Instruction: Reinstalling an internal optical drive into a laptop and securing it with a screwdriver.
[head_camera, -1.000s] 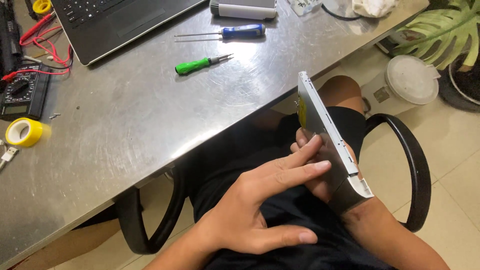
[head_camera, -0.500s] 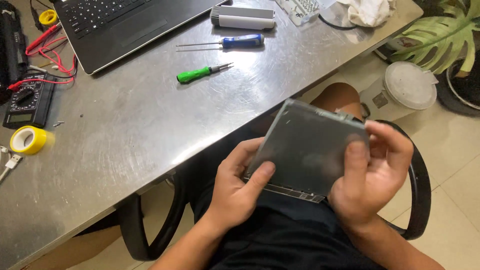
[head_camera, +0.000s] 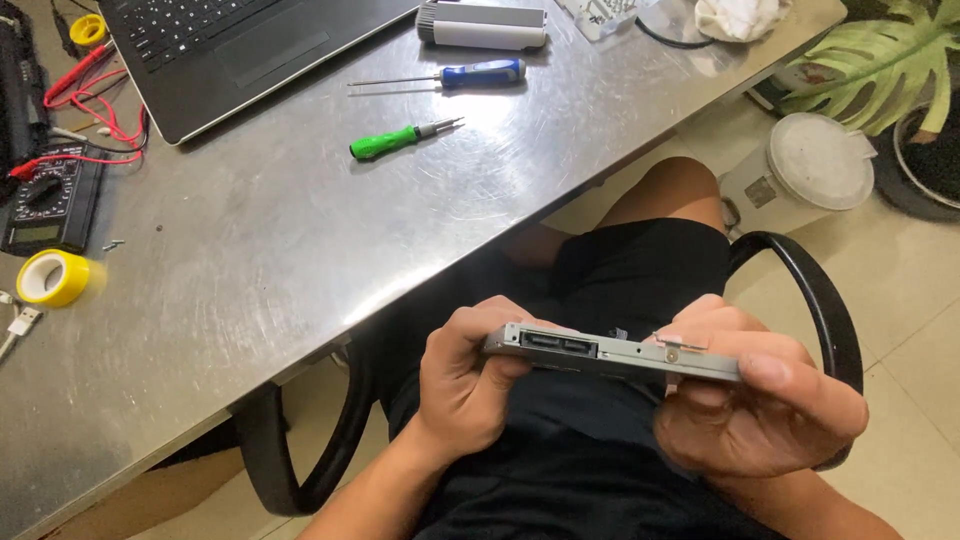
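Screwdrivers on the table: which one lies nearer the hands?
The green-handled screwdriver; it lies closer to the table's near edge than the blue-handled screwdriver, which sits farther back by the laptop.

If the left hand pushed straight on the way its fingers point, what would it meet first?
The left hand points right, along the drive it grips. It would likely meet the right hand at the other end first, though depth is unclear.

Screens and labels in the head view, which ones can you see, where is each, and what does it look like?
Multimeter: far left on the steel table, black, with a small greyish rectangular display.
Label: on the white lidded container on the floor at right, small greyish square.
Laptop: top left, black; only keyboard and touchpad show, no screen.
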